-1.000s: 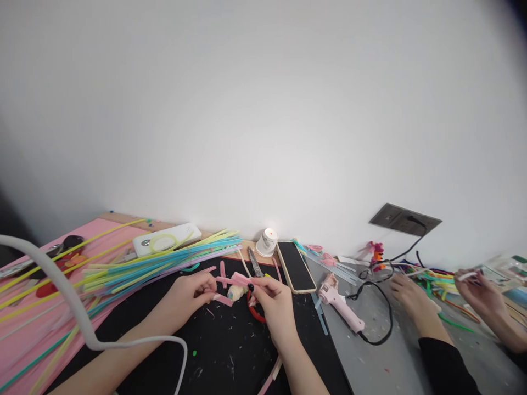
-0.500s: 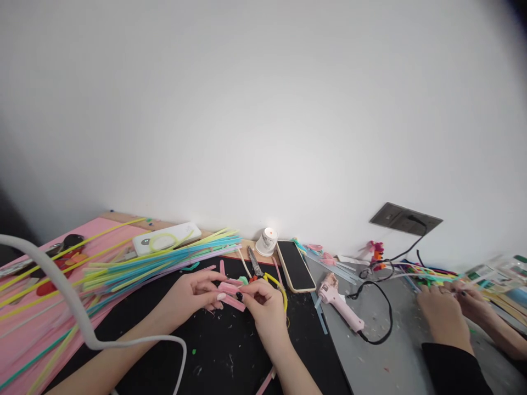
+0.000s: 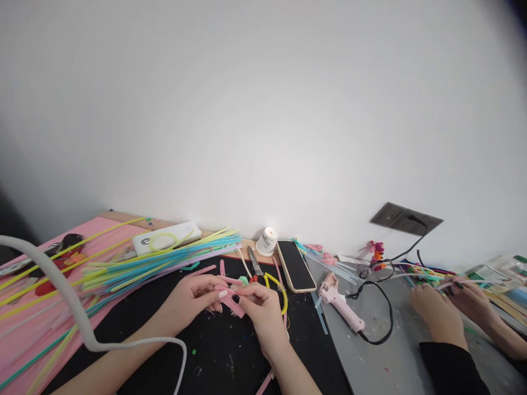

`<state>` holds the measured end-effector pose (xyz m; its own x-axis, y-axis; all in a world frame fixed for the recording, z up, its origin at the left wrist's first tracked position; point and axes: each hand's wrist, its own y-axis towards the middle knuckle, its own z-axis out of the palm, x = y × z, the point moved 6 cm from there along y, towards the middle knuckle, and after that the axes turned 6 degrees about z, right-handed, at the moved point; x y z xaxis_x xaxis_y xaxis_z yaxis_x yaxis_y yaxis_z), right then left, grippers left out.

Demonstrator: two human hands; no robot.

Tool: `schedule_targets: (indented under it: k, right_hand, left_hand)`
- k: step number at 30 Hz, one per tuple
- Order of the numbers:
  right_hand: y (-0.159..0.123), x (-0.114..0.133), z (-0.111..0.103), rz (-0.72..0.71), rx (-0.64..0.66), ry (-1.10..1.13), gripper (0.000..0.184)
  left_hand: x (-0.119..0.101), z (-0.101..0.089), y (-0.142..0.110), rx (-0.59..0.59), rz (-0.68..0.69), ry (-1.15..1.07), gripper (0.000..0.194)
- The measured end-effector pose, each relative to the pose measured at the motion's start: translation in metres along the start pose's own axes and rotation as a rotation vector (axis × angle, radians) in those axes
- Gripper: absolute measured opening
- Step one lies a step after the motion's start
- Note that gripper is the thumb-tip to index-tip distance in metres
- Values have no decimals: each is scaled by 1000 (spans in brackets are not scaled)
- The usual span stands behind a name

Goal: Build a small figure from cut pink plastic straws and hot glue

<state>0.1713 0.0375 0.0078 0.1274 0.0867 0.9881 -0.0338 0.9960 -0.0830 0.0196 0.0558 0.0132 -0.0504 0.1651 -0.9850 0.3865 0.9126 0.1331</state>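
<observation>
Between my two hands is a folded bundle of pink pipe cleaners (image 3: 234, 306), raised a little over the black mat (image 3: 222, 351). My left hand (image 3: 196, 299) pinches its left end between thumb and fingers. On the other end, my right hand (image 3: 260, 307) is closed with thumb and index finger. Just behind my fingers lie a small mint-green piece (image 3: 244, 280) and scissors (image 3: 256, 263) with yellow and red handles. More pink pipe cleaners (image 3: 205, 270) rest on the mat beyond my left hand. My fingers partly cover the pink piece.
A bundle of pastel pipe cleaners (image 3: 164, 263) and a white power bank (image 3: 167, 238) lie left. Behind stand a paper cup (image 3: 267, 242) and a phone (image 3: 295, 266). A pink glue gun (image 3: 340, 303) with a black cord lies right. A co-worker's hands (image 3: 438, 310) work far right.
The pink piece has tilted, its right end lower, and my fingers have shifted slightly along it. The co-worker's hands have moved a little left, and a pale strip now shows there.
</observation>
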Motion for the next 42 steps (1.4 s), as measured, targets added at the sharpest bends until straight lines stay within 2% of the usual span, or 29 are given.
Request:
schedule_targets:
  k: [3, 6, 12, 15, 16, 17, 20, 22, 25, 28, 31, 38, 42]
  right_hand:
    - [0, -4, 4, 76, 65, 79, 10]
    - [0, -5, 6, 90, 64, 103, 18]
    - [3, -7, -4, 102, -49, 67, 16]
    - [6, -2, -20, 58, -166, 35, 14]
    - [7, 1, -25, 36, -208, 29, 14]
    - [7, 3, -29, 16, -242, 24, 14]
    - [8, 6, -35, -16, -277, 12, 14]
    - [9, 5, -34, -18, -268, 3, 14]
    - [9, 2, -31, -15, -253, -2, 14]
    - [9, 0, -30, -14, -241, 7, 15]
    - [9, 1, -30, -12, -237, 6, 16]
    - [8, 5, -34, -34, -274, -21, 16]
    - [9, 5, -37, -44, -303, -14, 16]
  left_hand:
    - [1, -4, 0, -39, 14, 75, 24]
    - [0, -6, -1, -73, 7, 102, 24]
    - [1, -1, 0, -24, 18, 74, 24]
    - [2, -15, 1, -124, 49, 199, 30]
    - [2, -22, 1, -191, 68, 291, 30]
    - [1, -26, 2, -200, 113, 387, 30]
    - [1, -21, 5, -78, 299, 672, 31]
    - [7, -18, 6, -27, 323, 787, 34]
    - [10, -15, 8, -15, 316, 862, 34]
    - [5, -11, 10, 13, 312, 879, 20]
    - [-3, -7, 11, 30, 329, 858, 17]
    - [-4, -28, 5, -197, 202, 643, 21]
    - [-6, -33, 1, -224, 240, 615, 25]
